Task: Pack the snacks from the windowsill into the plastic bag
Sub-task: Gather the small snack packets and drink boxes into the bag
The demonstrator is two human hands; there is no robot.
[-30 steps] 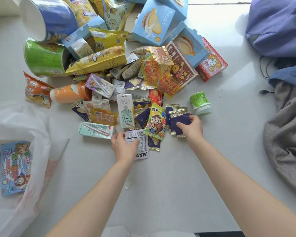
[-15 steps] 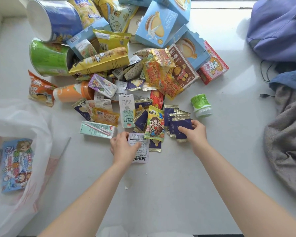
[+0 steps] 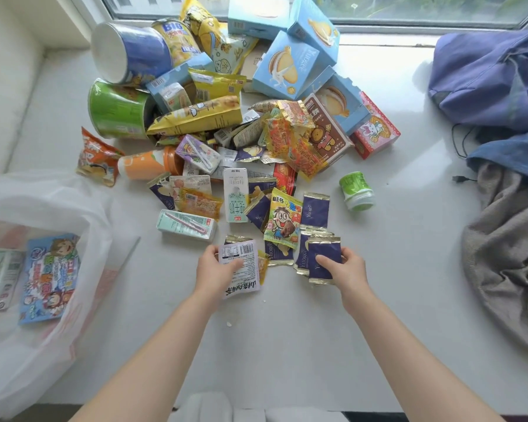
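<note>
left hand (image 3: 213,271) pinches a white packet (image 3: 242,263), right hand (image 3: 349,267) grips navy packets (image 3: 324,254), toward the windowsill (image 3: 287,336) front edge. snack pile (image 3: 195,117) behind; plastic bag (image 3: 43,199) at left edge.

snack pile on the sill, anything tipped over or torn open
Yes. The blue canister and green canister lie on their sides, as does the orange bottle. One light blue box has a jagged, torn-looking top edge. A white crumb lies on the sill before the pile.
</note>
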